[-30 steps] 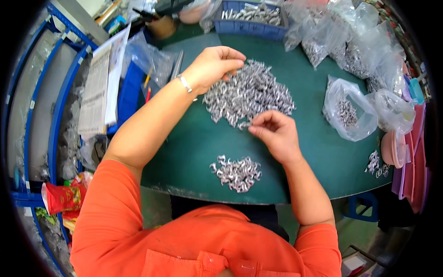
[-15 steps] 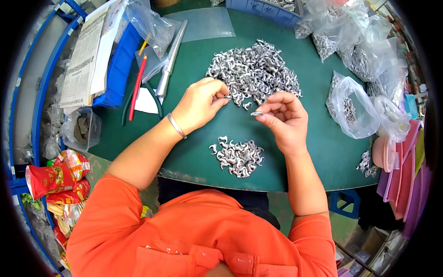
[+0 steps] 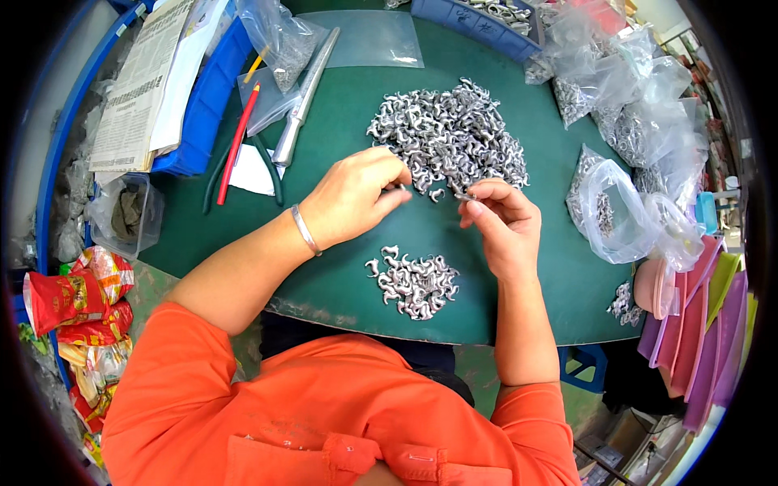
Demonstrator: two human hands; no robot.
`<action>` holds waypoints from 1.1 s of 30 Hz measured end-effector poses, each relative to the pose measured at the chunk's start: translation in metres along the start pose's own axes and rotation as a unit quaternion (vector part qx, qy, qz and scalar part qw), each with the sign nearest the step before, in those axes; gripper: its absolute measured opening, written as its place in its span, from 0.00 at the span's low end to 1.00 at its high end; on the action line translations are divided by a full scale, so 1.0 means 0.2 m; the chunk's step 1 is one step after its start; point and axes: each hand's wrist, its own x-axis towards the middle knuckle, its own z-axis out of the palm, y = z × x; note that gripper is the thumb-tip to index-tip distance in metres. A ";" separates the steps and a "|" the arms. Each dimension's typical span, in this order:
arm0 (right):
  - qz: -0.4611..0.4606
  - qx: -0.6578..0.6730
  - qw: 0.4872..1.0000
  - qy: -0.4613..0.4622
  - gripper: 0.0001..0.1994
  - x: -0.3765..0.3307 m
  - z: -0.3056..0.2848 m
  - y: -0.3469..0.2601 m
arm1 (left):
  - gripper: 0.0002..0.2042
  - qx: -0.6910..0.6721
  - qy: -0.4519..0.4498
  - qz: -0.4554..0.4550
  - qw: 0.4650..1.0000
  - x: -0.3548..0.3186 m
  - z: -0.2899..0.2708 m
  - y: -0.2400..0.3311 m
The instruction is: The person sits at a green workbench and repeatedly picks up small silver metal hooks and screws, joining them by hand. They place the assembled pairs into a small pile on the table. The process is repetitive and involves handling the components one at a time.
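A large heap of small curved silver metal pieces (image 3: 454, 134) lies on the green tabletop beyond my hands. My left hand (image 3: 352, 198), with a metal bangle at the wrist, is pinched at the heap's near left edge. A bit of metal shows between its thumb and forefinger, mostly hidden. At the near right edge, my right hand (image 3: 504, 227) pinches a small metal piece (image 3: 464, 196) between thumb and fingertips. Nearer to me, between my forearms, sits a smaller pile of similar curved pieces (image 3: 415, 283).
On the left are a red pencil (image 3: 239, 146), dark-handled pliers (image 3: 275, 174), a tapered metal rod (image 3: 306, 97) and a blue bin (image 3: 203, 113). Bags of metal parts (image 3: 628, 121) crowd the right. A blue-grey crate (image 3: 478, 28) stands at the back.
My right hand's piece has come closer to the heap's near edge and turned. My left hand has shifted slightly, its fingertips still pinched. The whole view has tilted a little.
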 end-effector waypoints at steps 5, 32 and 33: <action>-0.004 0.030 0.996 0.085 0.06 -0.03 -0.01 -0.06 | 0.07 0.101 -0.026 0.093 0.990 0.01 0.00 -0.02; -0.261 -0.624 0.736 0.019 0.10 -0.08 -0.18 -0.37 | 0.07 0.060 0.007 0.058 0.996 -0.01 -0.01 0.00; -0.206 -0.602 0.772 0.014 0.09 -0.08 -0.12 -0.31 | 0.07 0.063 0.008 0.061 0.996 -0.02 -0.01 0.00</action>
